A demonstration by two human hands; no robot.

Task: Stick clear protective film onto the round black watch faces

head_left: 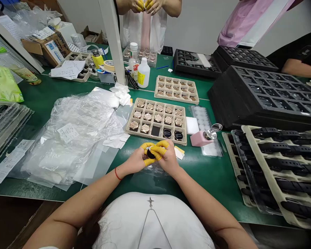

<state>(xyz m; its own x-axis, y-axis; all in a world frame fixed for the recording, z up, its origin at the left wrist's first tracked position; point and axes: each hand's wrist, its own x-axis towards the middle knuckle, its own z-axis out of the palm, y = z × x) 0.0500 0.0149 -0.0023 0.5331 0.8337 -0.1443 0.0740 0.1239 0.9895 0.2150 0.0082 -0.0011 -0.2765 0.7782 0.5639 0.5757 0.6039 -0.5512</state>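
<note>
Near the front of the green table, my left hand [140, 158] and my right hand [166, 156] meet, both with yellow finger covers. Between them is a small round black piece [150, 153], gripped by my left fingers at its edge. My right fingers are closed over its upper side with a bit of something white, perhaps a wipe. Just beyond lies a beige tray [129, 128] of rose-gold watch parts; its front row has one compartment with no part in it and two with black discs [167, 133].
A pink pump bottle [200, 139] and a white pad [192, 125] are right of the tray. Plastic bags [77, 128] cover the left side. Strap trays [269, 173] and black foam trays [228, 100] stand right. Across the table another person [145, 31] works.
</note>
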